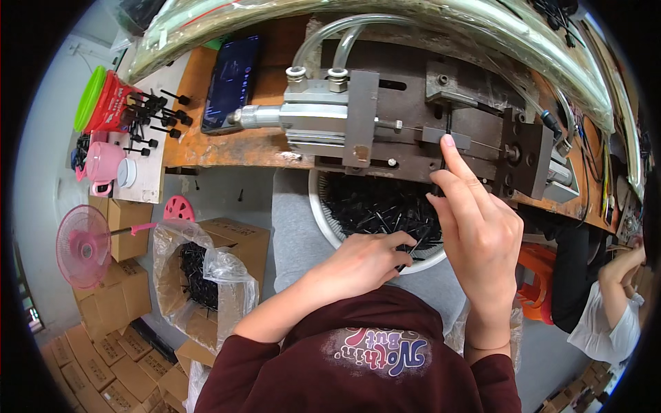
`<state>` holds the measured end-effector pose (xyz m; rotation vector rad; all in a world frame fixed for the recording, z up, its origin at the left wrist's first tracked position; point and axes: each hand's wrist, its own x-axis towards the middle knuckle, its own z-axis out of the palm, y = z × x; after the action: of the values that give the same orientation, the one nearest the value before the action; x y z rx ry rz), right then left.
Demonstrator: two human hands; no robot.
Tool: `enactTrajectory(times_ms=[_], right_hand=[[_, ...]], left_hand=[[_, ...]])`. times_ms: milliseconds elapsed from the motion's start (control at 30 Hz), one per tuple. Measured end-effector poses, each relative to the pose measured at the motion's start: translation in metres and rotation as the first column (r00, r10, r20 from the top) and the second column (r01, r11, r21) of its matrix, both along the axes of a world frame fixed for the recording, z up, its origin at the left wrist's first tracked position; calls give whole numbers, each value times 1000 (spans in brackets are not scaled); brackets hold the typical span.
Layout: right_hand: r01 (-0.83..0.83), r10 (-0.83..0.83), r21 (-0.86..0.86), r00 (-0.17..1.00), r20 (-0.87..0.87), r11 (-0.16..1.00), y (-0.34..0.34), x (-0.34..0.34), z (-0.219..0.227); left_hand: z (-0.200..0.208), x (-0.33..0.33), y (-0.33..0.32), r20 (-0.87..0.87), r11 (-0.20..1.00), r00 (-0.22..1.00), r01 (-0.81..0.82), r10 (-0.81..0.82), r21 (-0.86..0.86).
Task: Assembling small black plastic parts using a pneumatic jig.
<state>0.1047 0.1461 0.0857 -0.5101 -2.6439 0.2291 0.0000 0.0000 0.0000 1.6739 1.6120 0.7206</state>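
Observation:
My right hand [482,224] is at a metal fixture [392,148] with air cylinders. Its thumb and fingers pinch a thin black plastic piece, mostly hidden by the fingers, while the index fingertip rests on a small grey block [434,135] in the middle of the fixture. A dark rod [449,118] stands out beyond that fingertip. Below, my left hand [365,263] reaches over a white basket [319,215] on my lap, filled with loose black pieces [368,206]. Its fingers are curled around a slim black piece [406,261].
A silver air cylinder [313,125] with clear hoses and a phone [233,86] are on the wooden bench. Further left are black knobbed parts [155,113], a pink mug [103,162] and a pink fan [84,246]. A lined carton [169,275] holds black pieces. Another person [613,310] sits at right.

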Motion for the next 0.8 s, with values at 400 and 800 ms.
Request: enactTrajectory(times_ms=[400, 800], right_hand=[[-123, 99, -119, 977, -188, 985, 0, 4, -9], [-160, 194, -477, 981, 24, 865, -26, 56, -128]], left_hand=[[-47, 15, -1, 36, 943, 973, -230, 228, 239], [-98, -21, -61, 6, 755, 776, -615, 631, 228]])
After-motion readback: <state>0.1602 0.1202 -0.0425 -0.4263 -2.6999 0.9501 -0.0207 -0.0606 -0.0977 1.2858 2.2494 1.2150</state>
